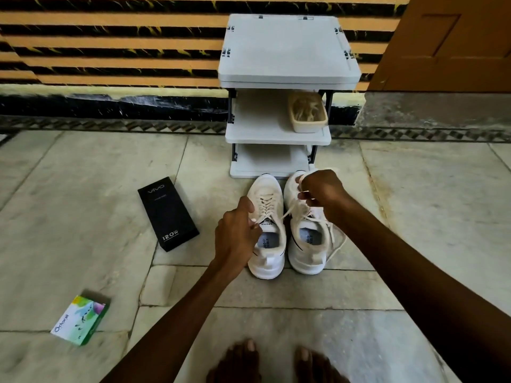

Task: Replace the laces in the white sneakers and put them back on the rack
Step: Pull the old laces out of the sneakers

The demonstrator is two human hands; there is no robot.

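While I stand barefoot on the stone floor (387, 217), my toes (243, 357) are the nearest thing in view, well short of the rack (287, 48). A small green and white carton (78, 317) lies flat on the floor, far out from the rack and off to its left.

Closer to the rack, both my arms reach forward over the pair of white sneakers. My left hand (237, 233) hangs over the left sneaker (265, 193). Its fingers are curled, and fingertip and thumb pinch one end of a cream lace (287, 212). That lace runs taut across to the eyelets of the right sneaker (307, 255). My right hand (320, 194) is over that shoe's front. Its fingers are bent inward and pinch another stretch of lace above the toe. A loose length of lace (338, 244) trails down the shoe's outer side onto the floor.

Both sneakers stand side by side, touching, with their toes right against the foot of the rack. The left one is laced up to the tongue. A black phone box (168, 214) lies flat just left of the rack's base.

On the rack's middle shelf, at its right end, sits a beige basket (308, 111) with pale strands in it; I cannot tell what they are. Behind the rack is an orange and black striped wall (110, 42), and to its right a brown door (448, 42).
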